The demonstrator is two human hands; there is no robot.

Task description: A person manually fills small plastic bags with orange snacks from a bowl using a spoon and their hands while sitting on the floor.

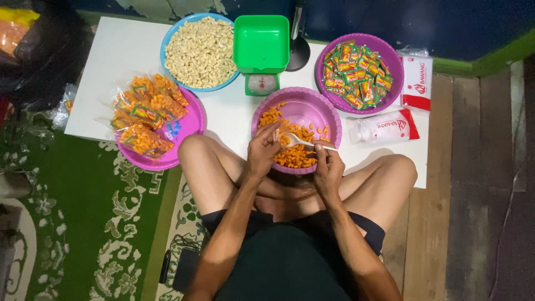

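Low and white, the surface sits on a floor of green patterned carpet on one side and bare wooden planks on the other, with the person sitting cross-legged against its near edge.

Right hand: its fingers are closed around the handle of a white plastic fork, whose tines point toward the other hand. Left hand: its fingers are pinched narrow at the tines of the fork, above the orange snacks; what they pinch is too small to tell.

Both hands hover over a purple bowl between the knees, where those orange snacks lie heaped at the near side.

Behind that bowl stands a green kitchen scale with a square pan. To one side of the scale is a blue bowl full of pale uncoated snacks, and nearer the person a pink bowl piled with filled clear bags of orange snacks. To the other side, a second purple bowl holds small green and red sachets, with two red and white packets just beside it.
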